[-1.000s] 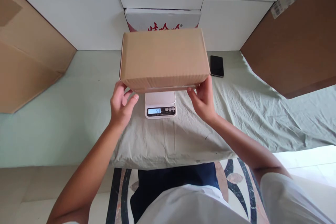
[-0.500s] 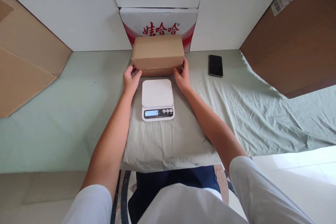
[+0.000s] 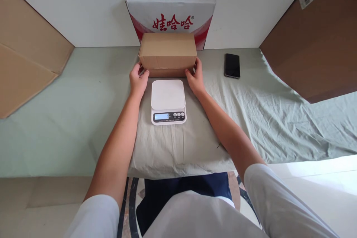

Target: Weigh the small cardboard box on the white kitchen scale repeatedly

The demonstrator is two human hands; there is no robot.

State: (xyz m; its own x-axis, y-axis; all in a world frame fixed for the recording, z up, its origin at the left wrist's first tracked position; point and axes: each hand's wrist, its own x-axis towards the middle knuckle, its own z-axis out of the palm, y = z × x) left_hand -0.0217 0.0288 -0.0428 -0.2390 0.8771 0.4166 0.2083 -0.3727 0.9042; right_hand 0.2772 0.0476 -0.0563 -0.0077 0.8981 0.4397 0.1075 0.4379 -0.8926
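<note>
A small brown cardboard box [image 3: 167, 52] rests on the green cloth [image 3: 83, 111] just behind a white digital scale [image 3: 168, 100]. My left hand [image 3: 138, 80] grips the box's lower left corner, fingers curled against it. At the lower right corner my right hand [image 3: 196, 78] presses against the box, its fingers up along the side. The scale's platform is bare and its display is lit.
A black phone [image 3: 232, 65] lies to the right of the box. A white carton with red characters [image 3: 170, 18] stands behind it among white panels. Large brown cardboard boxes flank the left [image 3: 25, 55] and right [image 3: 315, 44] sides.
The box was lifted off the scale and set down behind it on the cloth. Both hands went forward with it and stay on its lower corners.
</note>
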